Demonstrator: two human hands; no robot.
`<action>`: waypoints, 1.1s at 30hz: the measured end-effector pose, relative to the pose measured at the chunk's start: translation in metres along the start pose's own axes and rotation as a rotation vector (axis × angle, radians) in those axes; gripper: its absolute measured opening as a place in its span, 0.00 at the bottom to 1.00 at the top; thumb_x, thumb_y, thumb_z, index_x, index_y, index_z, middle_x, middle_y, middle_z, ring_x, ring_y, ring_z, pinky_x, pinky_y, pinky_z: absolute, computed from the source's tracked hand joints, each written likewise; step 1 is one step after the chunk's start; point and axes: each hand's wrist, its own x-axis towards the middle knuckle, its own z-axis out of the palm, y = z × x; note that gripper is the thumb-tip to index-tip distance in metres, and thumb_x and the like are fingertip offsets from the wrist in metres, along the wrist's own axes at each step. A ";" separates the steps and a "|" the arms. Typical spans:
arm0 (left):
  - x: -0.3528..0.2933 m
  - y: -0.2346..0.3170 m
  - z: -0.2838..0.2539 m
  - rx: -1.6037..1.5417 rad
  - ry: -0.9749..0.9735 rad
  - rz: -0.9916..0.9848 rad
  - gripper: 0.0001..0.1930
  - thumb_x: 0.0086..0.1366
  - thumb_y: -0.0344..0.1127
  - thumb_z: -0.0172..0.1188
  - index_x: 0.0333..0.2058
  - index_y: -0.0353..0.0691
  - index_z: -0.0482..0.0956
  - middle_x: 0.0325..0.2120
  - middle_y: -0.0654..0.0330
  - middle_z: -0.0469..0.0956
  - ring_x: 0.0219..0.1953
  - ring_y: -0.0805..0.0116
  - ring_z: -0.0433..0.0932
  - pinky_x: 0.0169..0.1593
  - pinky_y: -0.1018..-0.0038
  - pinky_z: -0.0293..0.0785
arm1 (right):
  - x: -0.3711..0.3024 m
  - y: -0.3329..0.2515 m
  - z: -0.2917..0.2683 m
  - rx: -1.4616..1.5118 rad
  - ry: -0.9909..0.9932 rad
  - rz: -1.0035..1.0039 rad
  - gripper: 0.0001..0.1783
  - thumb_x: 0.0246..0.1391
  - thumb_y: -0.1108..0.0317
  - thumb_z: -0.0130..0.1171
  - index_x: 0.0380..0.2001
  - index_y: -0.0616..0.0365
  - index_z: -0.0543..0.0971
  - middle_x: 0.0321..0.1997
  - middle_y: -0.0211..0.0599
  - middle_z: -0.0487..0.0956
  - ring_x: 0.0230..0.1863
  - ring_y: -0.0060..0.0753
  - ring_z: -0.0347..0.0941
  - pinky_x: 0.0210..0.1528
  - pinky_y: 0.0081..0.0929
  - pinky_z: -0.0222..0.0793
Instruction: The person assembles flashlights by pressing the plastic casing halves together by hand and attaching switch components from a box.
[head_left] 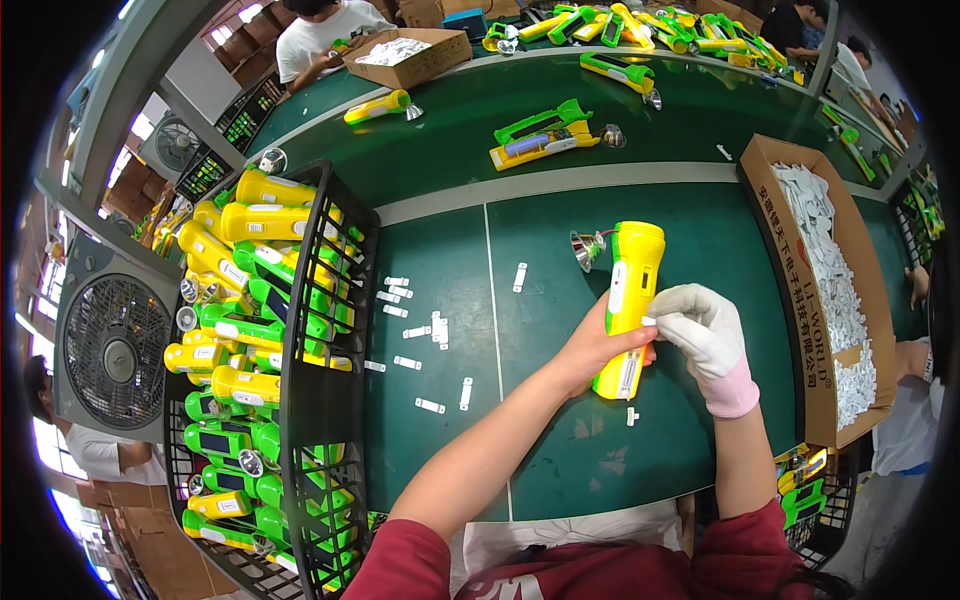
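My bare left hand [588, 347] is wrapped round a yellow flashlight [637, 262], held upright over the green bench. The flashlight's silver reflector [584, 250] hangs loose on thin wires beside its top end. My right hand [704, 338], in a white glove with a pink cuff, is closed in a pinch at the flashlight's right side. A small white plastic piece [649, 321] shows at those fingertips. Below the flashlight, another small white part [632, 416] lies on the bench. Several flat white plastic strips [440, 330] lie scattered to the left of my left forearm.
A black crate [300, 370] full of yellow and green flashlights stands at left. On the right is a cardboard box [800, 290] of white pieces. Beyond the bench, a belt [430, 150] carries an opened flashlight [545, 140]. A person [325, 45] works at the far left.
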 end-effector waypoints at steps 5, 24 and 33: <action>0.000 -0.002 -0.001 -0.014 0.051 0.063 0.26 0.53 0.29 0.62 0.49 0.40 0.58 0.33 0.58 0.72 0.28 0.69 0.76 0.34 0.74 0.75 | 0.000 -0.001 0.004 0.013 0.014 -0.011 0.08 0.47 0.77 0.56 0.34 0.67 0.74 0.31 0.36 0.76 0.33 0.21 0.72 0.35 0.16 0.68; 0.003 -0.010 -0.004 0.095 0.159 0.147 0.25 0.55 0.28 0.56 0.51 0.39 0.58 0.39 0.55 0.71 0.36 0.66 0.76 0.39 0.72 0.74 | 0.002 0.011 0.003 -0.086 -0.071 -0.153 0.08 0.47 0.78 0.55 0.33 0.66 0.75 0.33 0.34 0.76 0.34 0.24 0.73 0.38 0.20 0.69; 0.000 -0.002 -0.003 -0.047 0.112 0.078 0.23 0.55 0.30 0.53 0.50 0.39 0.58 0.34 0.54 0.71 0.30 0.64 0.76 0.36 0.70 0.74 | 0.005 0.006 -0.003 -0.706 0.015 -0.556 0.06 0.43 0.77 0.54 0.28 0.60 0.77 0.34 0.41 0.75 0.32 0.40 0.74 0.37 0.26 0.70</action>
